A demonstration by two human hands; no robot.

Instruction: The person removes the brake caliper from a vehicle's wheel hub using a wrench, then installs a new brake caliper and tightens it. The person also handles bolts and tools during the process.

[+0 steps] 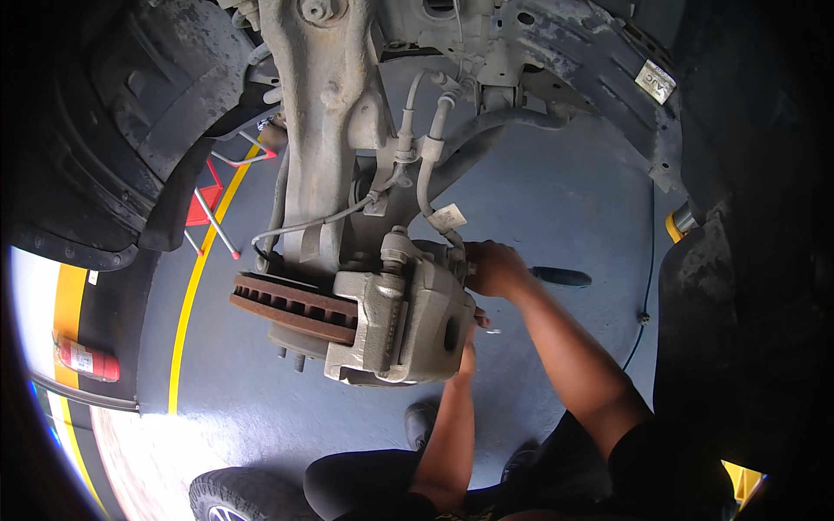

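The brake caliper (439, 313) sits in the middle of the view, clasping the rust-brown brake disc (282, 306) at its left; the right hand (493, 269) is curled in at the caliper's far right side, just below the lower end of a brake hose (425, 187), and whether it grips anything I cannot tell; the left hand (470, 354) comes up from below, mostly hidden behind the caliper's right edge, a small metal end (493, 331) showing just beside it; its grip cannot be told either. A dark handle (563, 277) shows just right of the right hand; a pale tag (448, 215) hangs on the hose; a large grey suspension arm (317, 156) rises above the disc; on the grey floor (556, 204), a yellow line (193, 295) runs at the left.
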